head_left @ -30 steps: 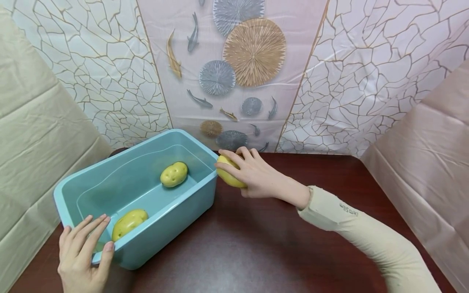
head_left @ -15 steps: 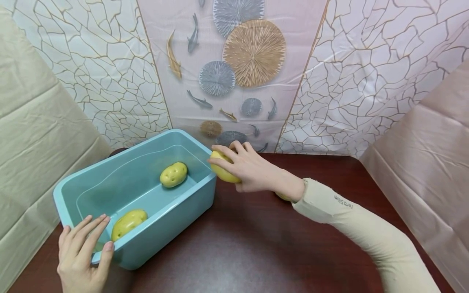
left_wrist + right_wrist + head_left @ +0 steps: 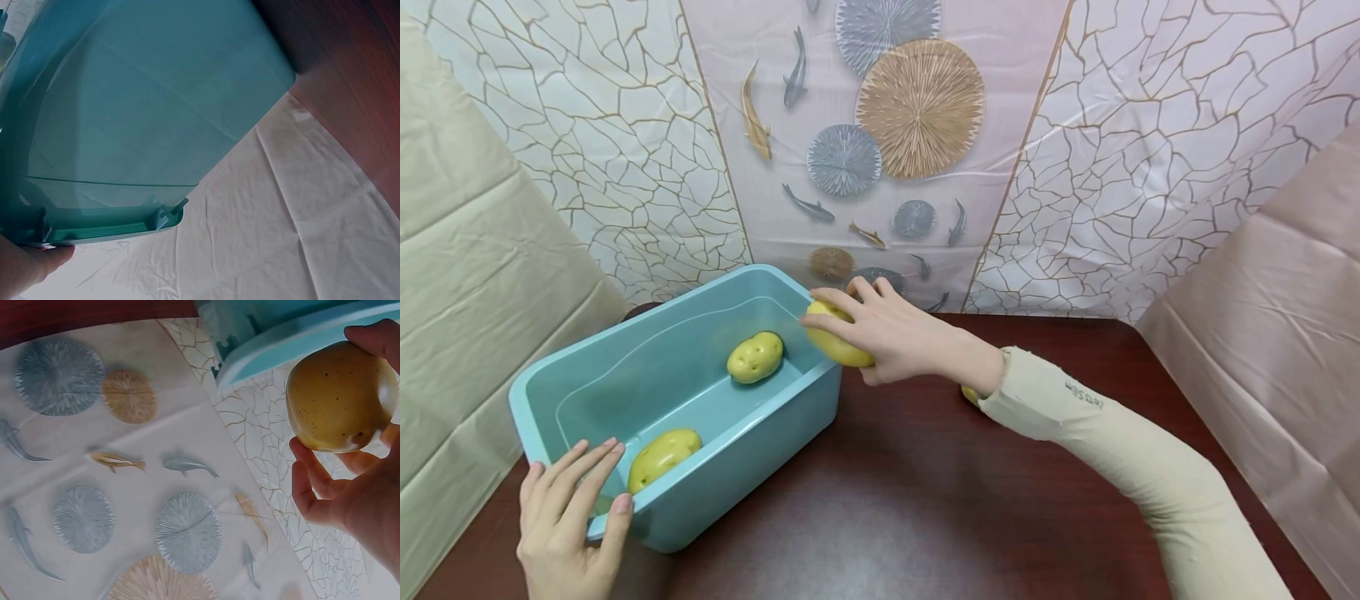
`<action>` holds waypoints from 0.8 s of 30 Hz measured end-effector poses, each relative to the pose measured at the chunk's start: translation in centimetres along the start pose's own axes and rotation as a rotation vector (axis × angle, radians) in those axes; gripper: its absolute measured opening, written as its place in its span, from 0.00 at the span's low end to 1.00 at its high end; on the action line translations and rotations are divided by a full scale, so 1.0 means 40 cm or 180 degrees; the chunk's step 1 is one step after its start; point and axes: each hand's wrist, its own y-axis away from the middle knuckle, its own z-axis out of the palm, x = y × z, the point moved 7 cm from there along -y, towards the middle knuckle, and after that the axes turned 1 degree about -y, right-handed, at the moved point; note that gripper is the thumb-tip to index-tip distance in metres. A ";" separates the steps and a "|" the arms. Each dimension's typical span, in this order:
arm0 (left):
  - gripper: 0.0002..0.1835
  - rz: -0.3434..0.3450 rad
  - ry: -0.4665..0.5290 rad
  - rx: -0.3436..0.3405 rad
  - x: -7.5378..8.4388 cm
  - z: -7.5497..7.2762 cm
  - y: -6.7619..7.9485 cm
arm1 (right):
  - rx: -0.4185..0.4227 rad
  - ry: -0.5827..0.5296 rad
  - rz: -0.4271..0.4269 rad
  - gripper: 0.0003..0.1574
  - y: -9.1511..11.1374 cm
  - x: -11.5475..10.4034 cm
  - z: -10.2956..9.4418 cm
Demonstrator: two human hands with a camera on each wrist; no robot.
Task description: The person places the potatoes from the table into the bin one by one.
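Observation:
A yellow potato, pitted with small dark eyes, sits in the grip of my right hand, held at the right rim of a light blue plastic bin. The right wrist view shows thumb and fingers around this potato, with the bin's rim behind it. My left hand holds the bin's near left corner, fingers over the rim, thumb at its edge. Inside the bin lie two potatoes, one toward the far end, another beside my left fingertips.
Another yellow potato lies on the dark red-brown table, mostly hidden behind my right wrist. A patterned backdrop stands behind the table, with beige cloth along both sides.
My right hand has moved left and slightly up with the potato, which now overlaps the bin's right rim. A potato behind the right wrist has come into view. The left hand stays put.

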 end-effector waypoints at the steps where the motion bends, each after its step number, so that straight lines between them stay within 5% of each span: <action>1: 0.22 0.0002 -0.0001 -0.0009 0.000 0.000 0.000 | -0.0005 -0.0010 -0.0016 0.53 -0.005 -0.001 -0.002; 24: 0.21 0.0018 -0.0004 -0.0032 0.002 -0.001 -0.002 | -0.0277 -0.0160 -0.0069 0.54 -0.109 -0.018 -0.035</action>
